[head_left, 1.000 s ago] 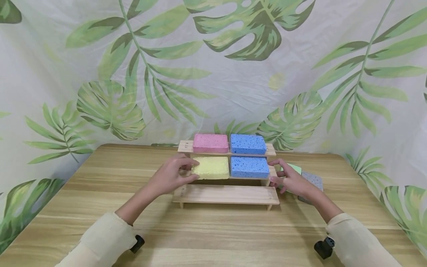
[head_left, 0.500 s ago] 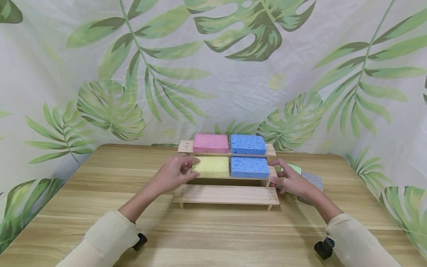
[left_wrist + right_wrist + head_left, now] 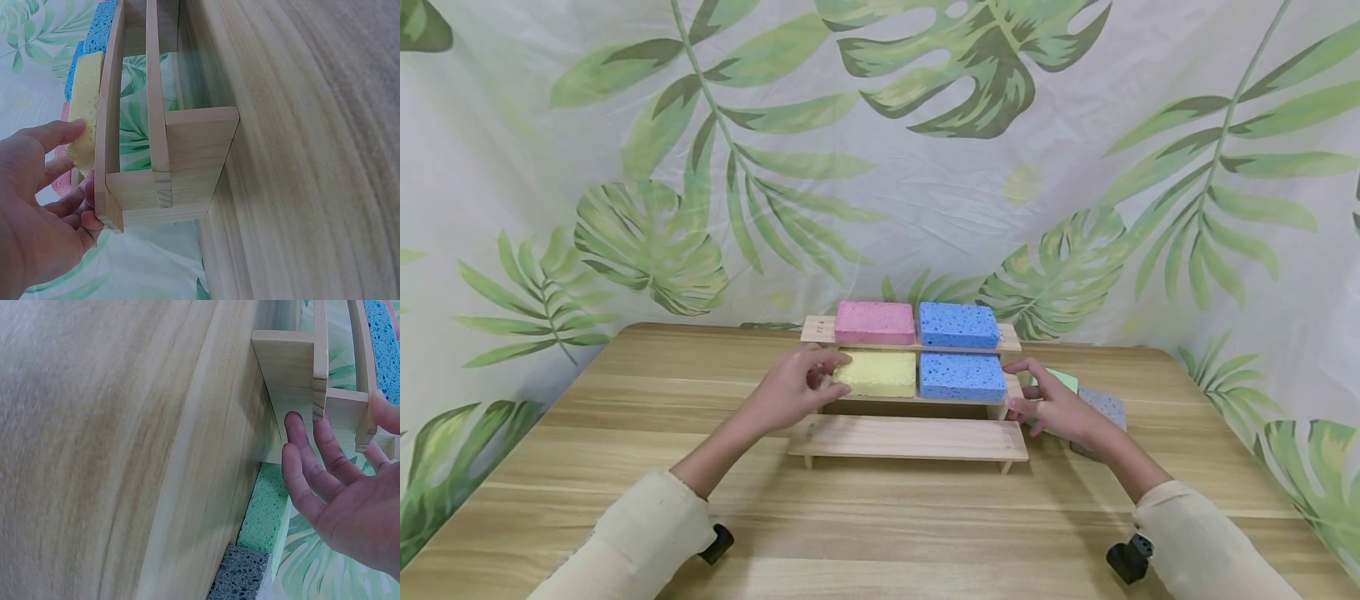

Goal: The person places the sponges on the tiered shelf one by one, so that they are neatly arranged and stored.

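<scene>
A yellow sponge (image 3: 875, 373) lies on the middle shelf of a three-step wooden rack (image 3: 910, 437). My left hand (image 3: 793, 385) pinches its left end, thumb in front; in the left wrist view the lower fingers curl at the shelf's end. To its right sits a blue sponge (image 3: 962, 377) on the same shelf. My right hand (image 3: 1051, 404) grips the shelf's right end with thumb and index finger, while its other fingers extend loosely below, as the right wrist view shows. On the top shelf are a pink sponge (image 3: 874, 322) and another blue sponge (image 3: 958, 324).
Behind the right hand, a green sponge (image 3: 262, 506) and a grey sponge (image 3: 240, 575) lie on the wooden table (image 3: 880, 525). The rack's lowest step bears nothing. A leaf-print cloth (image 3: 775, 208) hangs behind the table.
My left hand has shifted the yellow sponge slightly back and right, so its front edge lines up with the blue sponge beside it. The right hand has stayed in place.
</scene>
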`<state>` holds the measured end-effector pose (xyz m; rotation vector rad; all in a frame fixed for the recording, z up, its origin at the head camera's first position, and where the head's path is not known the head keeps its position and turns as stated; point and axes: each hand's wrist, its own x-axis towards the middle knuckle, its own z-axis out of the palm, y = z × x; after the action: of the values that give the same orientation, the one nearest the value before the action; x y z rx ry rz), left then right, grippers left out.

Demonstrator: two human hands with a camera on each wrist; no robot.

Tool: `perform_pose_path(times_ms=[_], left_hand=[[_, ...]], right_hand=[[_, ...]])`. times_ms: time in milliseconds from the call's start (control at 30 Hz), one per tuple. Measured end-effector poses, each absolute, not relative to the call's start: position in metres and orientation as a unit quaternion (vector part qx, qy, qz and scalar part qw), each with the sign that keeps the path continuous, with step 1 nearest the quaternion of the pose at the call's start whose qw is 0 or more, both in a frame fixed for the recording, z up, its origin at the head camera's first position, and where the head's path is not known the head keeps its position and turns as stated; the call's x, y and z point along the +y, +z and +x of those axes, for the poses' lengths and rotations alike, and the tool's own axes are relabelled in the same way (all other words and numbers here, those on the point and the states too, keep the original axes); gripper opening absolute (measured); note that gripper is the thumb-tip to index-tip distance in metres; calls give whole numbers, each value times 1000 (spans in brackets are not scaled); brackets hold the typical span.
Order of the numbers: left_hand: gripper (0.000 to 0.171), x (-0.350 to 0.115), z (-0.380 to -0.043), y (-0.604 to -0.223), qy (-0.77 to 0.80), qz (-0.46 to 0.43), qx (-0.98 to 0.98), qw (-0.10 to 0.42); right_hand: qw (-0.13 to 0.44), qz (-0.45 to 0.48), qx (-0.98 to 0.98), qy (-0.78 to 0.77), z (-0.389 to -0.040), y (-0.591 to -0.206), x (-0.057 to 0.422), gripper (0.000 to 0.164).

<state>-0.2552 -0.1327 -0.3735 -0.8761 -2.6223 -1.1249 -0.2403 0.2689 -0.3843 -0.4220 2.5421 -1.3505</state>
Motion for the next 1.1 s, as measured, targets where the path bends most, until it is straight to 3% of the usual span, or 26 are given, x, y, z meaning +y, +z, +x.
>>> perform_pose_path(times_ms=[367,667,933,1100], left_hand=[[39,-145,-254,-373,-405,-306,-860,57],[35,-175,-254,-378,-373,-258,-885,105],[52,-186,-260,-386,-351,-259,-898,61],[52,-187,-261,-388,-360,-269,-892,58]], right_hand=[[115,-145,870,-457,-240,-385,269,52],[115,-145,871,-456,-240,-385,270,52],[117,-141,869,-460,-239,-386,269,54],[116,-138,868,-463,-239,-385,269,54]])
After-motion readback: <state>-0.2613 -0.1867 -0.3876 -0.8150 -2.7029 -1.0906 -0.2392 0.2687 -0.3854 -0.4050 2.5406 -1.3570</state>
